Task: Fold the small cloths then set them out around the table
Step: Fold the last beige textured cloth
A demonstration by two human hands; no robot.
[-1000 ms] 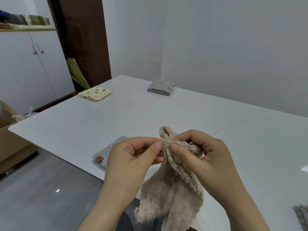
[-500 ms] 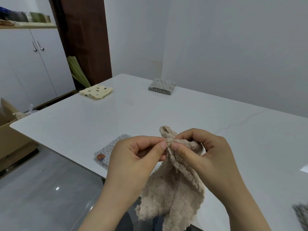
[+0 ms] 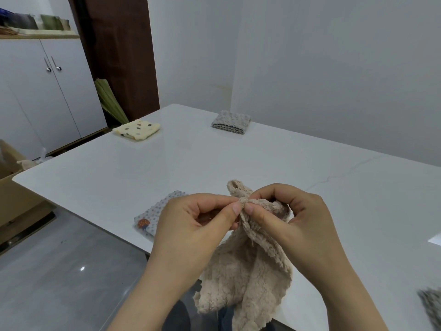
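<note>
Little has moved since a second ago: your left hand (image 3: 191, 225) has crept a touch closer to your right hand (image 3: 300, 225), and both keep their grip on the beige fluffy cloth (image 3: 245, 278). You pinch its bunched top edge between thumb and forefinger of each hand at centre frame, thumb tips almost meeting. A small loop of fabric stands up above the pinch, and the rest of the cloth hangs loose towards the bottom of the frame, over the near edge of the glossy white table (image 3: 262, 163). Just left of your left hand, a folded pale grey dotted cloth with an orange patch (image 3: 152, 215) lies flat by the table's edge, partly hidden behind your hand. Further up the frame, a folded cream cloth with dark spots (image 3: 136, 130) sits at the table's left side, and a folded grey textured cloth (image 3: 231, 121) lies near the far edge. At the lower right border, a blurred grey cloth (image 3: 432, 309) shows on the table.
</note>
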